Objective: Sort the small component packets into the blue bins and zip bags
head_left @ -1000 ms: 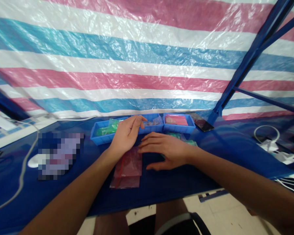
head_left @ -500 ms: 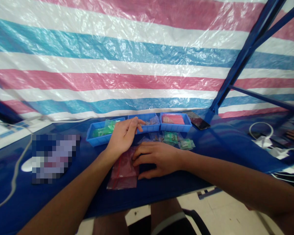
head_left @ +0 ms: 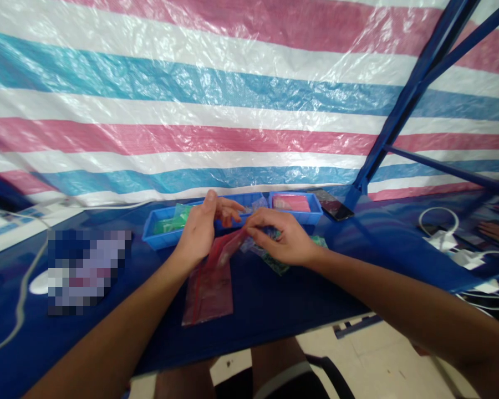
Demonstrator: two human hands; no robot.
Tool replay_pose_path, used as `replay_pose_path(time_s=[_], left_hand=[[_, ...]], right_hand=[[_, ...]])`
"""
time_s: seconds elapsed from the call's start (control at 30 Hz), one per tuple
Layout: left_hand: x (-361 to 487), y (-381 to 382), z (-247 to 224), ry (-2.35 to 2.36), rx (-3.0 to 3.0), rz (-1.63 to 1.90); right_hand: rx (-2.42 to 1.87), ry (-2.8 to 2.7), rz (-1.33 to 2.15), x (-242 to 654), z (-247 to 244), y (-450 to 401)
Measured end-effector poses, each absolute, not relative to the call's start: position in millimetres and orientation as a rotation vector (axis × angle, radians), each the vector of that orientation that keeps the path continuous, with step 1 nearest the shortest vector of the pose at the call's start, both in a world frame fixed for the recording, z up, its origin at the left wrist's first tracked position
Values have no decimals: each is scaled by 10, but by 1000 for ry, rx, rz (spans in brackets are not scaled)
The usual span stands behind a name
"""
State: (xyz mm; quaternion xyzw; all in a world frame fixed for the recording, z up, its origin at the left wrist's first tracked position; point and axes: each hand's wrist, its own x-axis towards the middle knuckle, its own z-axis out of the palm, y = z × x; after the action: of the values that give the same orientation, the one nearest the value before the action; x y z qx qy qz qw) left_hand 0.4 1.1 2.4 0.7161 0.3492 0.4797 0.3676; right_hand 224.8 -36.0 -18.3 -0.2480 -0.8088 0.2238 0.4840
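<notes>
My left hand (head_left: 202,230) and my right hand (head_left: 281,238) meet over a pink zip bag (head_left: 224,249), lifting its top edge off a stack of pink zip bags (head_left: 210,291) lying on the blue table (head_left: 295,299). My right fingers pinch the bag's upper corner; my left fingers hold the same edge from the left. Small green and clear packets (head_left: 274,261) lie under my right hand.
Three blue trays stand behind my hands: a left tray (head_left: 160,235) with green packets, a middle tray (head_left: 249,200), a right tray (head_left: 295,204) with pink ones. A phone (head_left: 332,206) lies beyond. White cables and chargers (head_left: 453,241) and another person's hand (head_left: 497,233) sit at right.
My right hand rose from lying flat on the bags and pinched the top bag's edge. My left hand closed on it too; the bag's upper part lifted.
</notes>
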Motion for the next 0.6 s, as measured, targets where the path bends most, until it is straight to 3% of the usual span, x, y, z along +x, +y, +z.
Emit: replay_pose_path(time_s=[0.17, 0.33, 0.6], left_hand=[[-16, -11, 22, 651, 1744, 1096], [8, -47, 82, 753, 2002, 1022], [79, 46, 9, 861, 1910, 1072]], right_hand=[[-792, -1602, 915, 2298, -167, -249], [-826, -1481, 960, 2316, -145, -199], [-810, -1429, 1040, 2309, -112, -199]])
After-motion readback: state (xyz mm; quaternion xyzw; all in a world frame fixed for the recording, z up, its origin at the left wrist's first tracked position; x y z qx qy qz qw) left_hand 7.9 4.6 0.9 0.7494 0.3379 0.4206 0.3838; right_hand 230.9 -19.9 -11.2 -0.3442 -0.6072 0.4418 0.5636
